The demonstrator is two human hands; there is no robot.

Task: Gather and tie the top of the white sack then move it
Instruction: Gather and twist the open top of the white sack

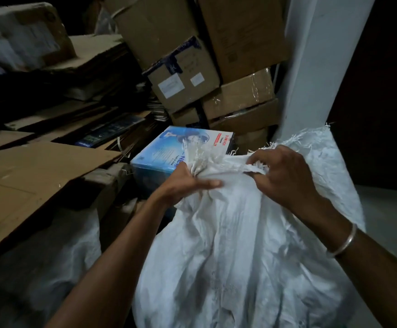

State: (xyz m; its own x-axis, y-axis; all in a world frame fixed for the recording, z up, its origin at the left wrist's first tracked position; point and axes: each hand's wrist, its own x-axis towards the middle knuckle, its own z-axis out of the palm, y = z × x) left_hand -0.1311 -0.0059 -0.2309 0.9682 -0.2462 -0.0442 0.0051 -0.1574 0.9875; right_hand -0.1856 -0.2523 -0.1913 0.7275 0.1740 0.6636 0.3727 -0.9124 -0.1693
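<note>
A large white woven sack (235, 245) stands full in front of me, filling the lower middle and right of the view. Its frayed top edge is bunched into a twisted neck (207, 162). My left hand (188, 183) is clenched around that bunch from the left. My right hand (285, 176) pinches a fold of the sack's rim just right of the bunch, with a metal bangle on its wrist. More loose frayed rim (311, 140) sticks up behind my right hand.
A blue printed box (166, 152) sits just behind the sack. Stacked cardboard boxes (192, 74) rise at the back, flattened cardboard (34, 171) lies at the left, another pale sack (57, 263) is lower left, and a white pillar (318, 67) stands at the right.
</note>
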